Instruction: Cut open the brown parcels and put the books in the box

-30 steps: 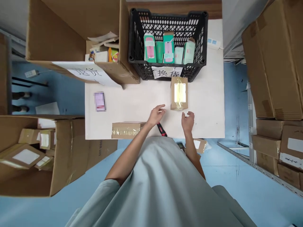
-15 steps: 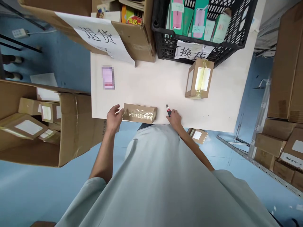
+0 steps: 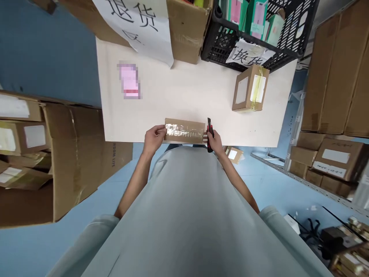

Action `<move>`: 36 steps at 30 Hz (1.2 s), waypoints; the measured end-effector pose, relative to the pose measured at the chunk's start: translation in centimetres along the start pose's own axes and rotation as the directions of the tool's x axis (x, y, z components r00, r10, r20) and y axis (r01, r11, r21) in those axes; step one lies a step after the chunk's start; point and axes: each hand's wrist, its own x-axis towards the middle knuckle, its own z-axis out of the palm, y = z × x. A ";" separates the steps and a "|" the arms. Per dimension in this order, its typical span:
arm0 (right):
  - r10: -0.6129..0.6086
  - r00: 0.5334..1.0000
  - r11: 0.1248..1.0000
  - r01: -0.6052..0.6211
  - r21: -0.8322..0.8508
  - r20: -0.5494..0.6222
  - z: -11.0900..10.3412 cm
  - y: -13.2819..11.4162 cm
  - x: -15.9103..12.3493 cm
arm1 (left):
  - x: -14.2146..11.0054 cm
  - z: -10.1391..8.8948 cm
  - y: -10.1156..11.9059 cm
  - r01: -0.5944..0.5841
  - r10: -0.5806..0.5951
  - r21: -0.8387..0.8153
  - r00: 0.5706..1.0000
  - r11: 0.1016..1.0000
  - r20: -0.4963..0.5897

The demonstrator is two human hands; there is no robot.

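Note:
A long, narrow cardboard box [image 3: 184, 130] wrapped in shiny clear tape lies at the table's front edge, just ahead of my body. My left hand [image 3: 154, 139] grips its left end between thumb and fingers. In my right hand [image 3: 215, 141] is a black and red box cutter [image 3: 210, 130], held upright in the view beside the box's right end. Fingers of that hand reach towards this end; whether they touch it I cannot tell.
On the white table [image 3: 184, 92] stand a taped carton [image 3: 242, 90], a black plastic crate [image 3: 221, 46] of green boxes and a large labelled carton [image 3: 187, 34]. A blurred pink item [image 3: 129, 80] lies left. Beside the table, an open carton [image 3: 75, 154] holds parcels; stacked boxes [image 3: 331, 154] stand right.
My left hand has closed on the box's left end, and the box appears turned slightly. My right hand has brought the box cutter to its right end. The camera view has shifted.

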 end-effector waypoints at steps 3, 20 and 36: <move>-0.048 0.994 0.996 0.040 -0.079 -0.100 1.1 -0.6 -0.8 | 0.6 0.1 -0.2 -0.040 0.039 0.045 0.999 0.998 0.027; -0.312 0.946 0.493 0.080 -0.866 -0.090 2.1 -9.7 -3.1 | 2.4 0.5 0.6 -0.290 0.280 0.007 0.930 0.957 0.237; 0.029 0.932 -0.018 0.363 -0.932 0.362 8.0 -15.8 -2.8 | 4.6 1.5 -1.2 -0.330 0.342 -0.089 0.897 0.940 0.280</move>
